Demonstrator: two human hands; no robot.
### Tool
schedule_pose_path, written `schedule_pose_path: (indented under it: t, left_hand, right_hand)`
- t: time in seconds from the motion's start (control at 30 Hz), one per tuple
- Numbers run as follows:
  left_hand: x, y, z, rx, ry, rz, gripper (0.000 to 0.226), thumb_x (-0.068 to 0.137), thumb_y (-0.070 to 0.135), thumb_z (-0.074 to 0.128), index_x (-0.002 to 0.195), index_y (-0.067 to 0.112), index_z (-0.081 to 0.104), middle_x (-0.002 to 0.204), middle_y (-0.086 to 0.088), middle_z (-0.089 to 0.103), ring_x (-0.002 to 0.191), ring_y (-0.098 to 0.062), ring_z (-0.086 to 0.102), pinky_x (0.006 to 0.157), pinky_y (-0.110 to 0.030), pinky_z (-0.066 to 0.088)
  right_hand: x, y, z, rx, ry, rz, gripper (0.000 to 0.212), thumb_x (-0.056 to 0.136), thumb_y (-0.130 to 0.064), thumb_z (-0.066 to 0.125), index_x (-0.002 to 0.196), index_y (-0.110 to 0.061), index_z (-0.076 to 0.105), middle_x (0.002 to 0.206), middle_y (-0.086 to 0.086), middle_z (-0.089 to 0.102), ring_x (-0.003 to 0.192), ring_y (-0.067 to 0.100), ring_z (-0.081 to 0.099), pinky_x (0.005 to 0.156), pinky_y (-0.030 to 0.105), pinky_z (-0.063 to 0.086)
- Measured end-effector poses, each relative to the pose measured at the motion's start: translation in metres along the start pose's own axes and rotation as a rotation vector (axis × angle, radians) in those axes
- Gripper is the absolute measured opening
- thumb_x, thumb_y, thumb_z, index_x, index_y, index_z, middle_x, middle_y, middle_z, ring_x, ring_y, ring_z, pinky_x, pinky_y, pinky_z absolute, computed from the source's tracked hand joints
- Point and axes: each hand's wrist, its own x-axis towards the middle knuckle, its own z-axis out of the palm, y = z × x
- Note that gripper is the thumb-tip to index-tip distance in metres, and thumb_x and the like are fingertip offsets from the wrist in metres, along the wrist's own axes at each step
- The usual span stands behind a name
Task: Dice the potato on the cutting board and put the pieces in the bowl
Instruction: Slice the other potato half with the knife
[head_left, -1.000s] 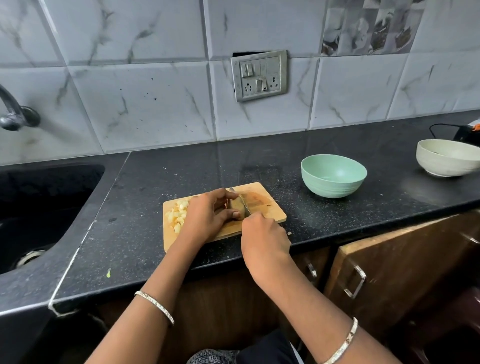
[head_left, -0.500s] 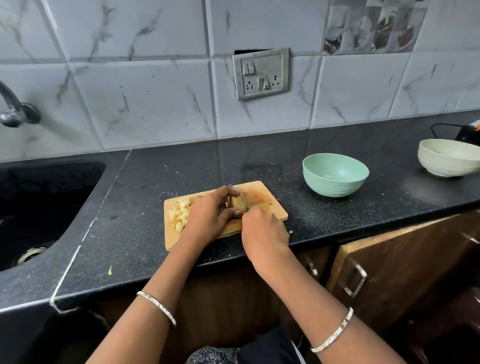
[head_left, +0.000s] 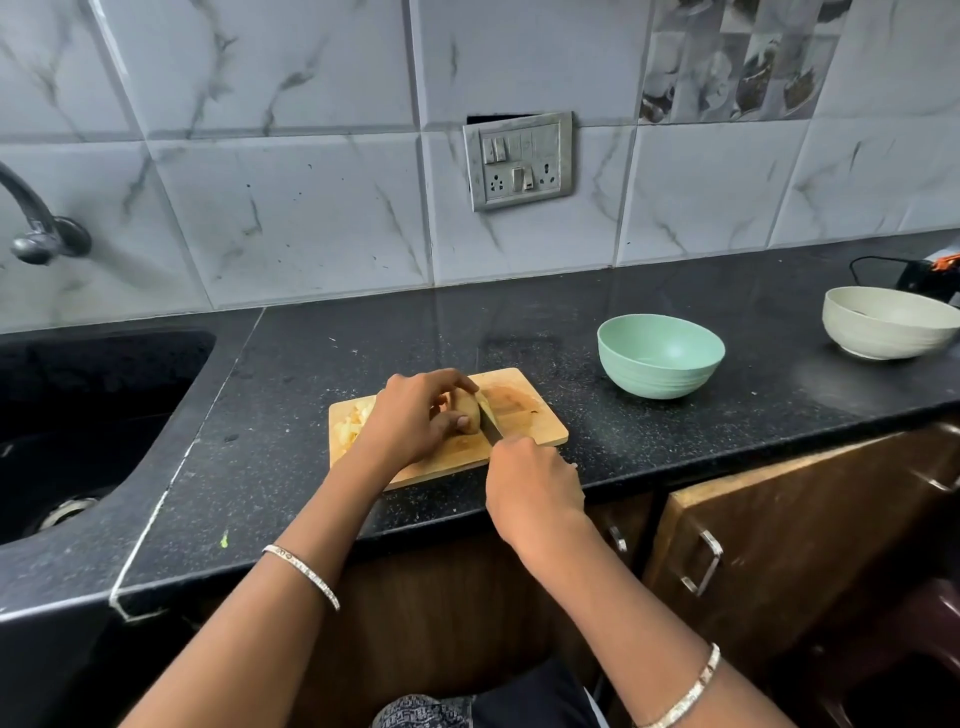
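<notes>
Left hand (head_left: 410, 415) grips potato (head_left: 466, 410) on cutting board (head_left: 524, 410); right hand (head_left: 532, 480) curled round knife (head_left: 488, 420), blade at potato; green bowl (head_left: 660, 356) nearby.

Kitchen corner with black granite counter (head_left: 675, 447)
Grey marble-veined wall tiles (head_left: 291, 218) behind; switch panel (head_left: 519, 161) set in them; black sink (head_left: 78, 415) and tap (head_left: 36, 228) left; brown cabinets (head_left: 779, 545) below
</notes>
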Motion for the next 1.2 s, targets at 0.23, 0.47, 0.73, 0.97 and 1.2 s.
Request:
schedule_pose_path:
  t: [0.23,0.47,0.73,0.97,1.2]
  left_hand:
    - [-0.004,0.005,-0.003,0.107,-0.048,0.072,0.043,0.086,0.026,0.071,0.125,0.040,0.059,0.120,0.010,0.068,0.109,-0.022,0.061,0.090,-0.038,0.051]
    - [0.012,0.010,-0.011,0.224,-0.384,0.243,0.046,0.092,0.012,0.062,0.127,0.041,0.058,0.159,0.007,0.030,0.151,-0.018,0.012,0.121,-0.041,0.019]
    - [0.020,0.008,-0.009,0.148,-0.398,0.262,0.040,0.089,0.009,0.064,0.117,0.037,0.066,0.149,0.012,0.046,0.146,-0.012,0.028,0.114,-0.038,0.030]
    - [0.024,0.000,-0.004,0.115,-0.404,0.258,0.043,0.086,0.012,0.068,0.108,0.050,0.063,0.133,0.023,0.058,0.143,-0.009,0.034,0.108,-0.052,0.039]
    - [0.021,-0.003,-0.003,0.075,-0.363,0.261,0.042,0.086,0.013,0.070,0.109,0.048,0.066,0.141,0.019,0.052,0.143,-0.007,0.032,0.114,-0.054,0.032]
  right_hand:
    - [0.008,-0.008,-0.002,0.001,0.009,0.021,0.031,0.104,-0.010,0.042,0.131,-0.004,0.056,0.125,0.013,0.063,0.114,0.031,0.063,0.076,0.036,0.050]
    - [0.011,-0.003,-0.003,0.034,0.027,0.031,0.033,0.106,-0.014,0.042,0.135,-0.006,0.054,0.126,0.012,0.064,0.115,0.031,0.064,0.081,0.038,0.054]
    - [0.006,0.009,-0.001,0.074,0.032,0.008,0.030,0.109,-0.019,0.037,0.130,-0.007,0.054,0.123,0.013,0.064,0.112,0.031,0.064,0.079,0.038,0.052]
    - [0.002,0.010,0.002,0.058,0.054,0.008,0.030,0.109,-0.020,0.035,0.130,-0.006,0.052,0.122,0.013,0.066,0.110,0.031,0.066,0.074,0.036,0.050]
    - [-0.008,0.018,-0.001,0.056,0.048,-0.009,0.033,0.111,-0.025,0.032,0.130,-0.007,0.052,0.122,0.013,0.065,0.111,0.032,0.065,0.076,0.037,0.050]
